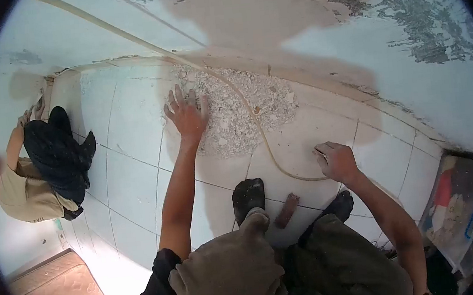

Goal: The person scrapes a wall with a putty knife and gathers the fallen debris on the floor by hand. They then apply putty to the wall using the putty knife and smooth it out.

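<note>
My left hand (188, 115) is open, its fingers spread over the left edge of a pile of pale, flaky rubble (233, 111) on the tiled floor. To the right of the pile, my right hand (337, 161) is closed with its fingers curled in; what it holds, if anything, I cannot tell. A thin yellowish hose (250, 109) hangs across the pile, curves along the floor and passes behind my right hand and wrist. Between my feet lies a small reddish-brown block (287, 211).
At the left another person (30, 190) squats facing the wall, hands at its base. A clear plastic bin (457, 248) with assorted items stands at the right. A brown quilted mat (68, 294) lies at the lower left. The wall (246, 15) ahead has peeling patches.
</note>
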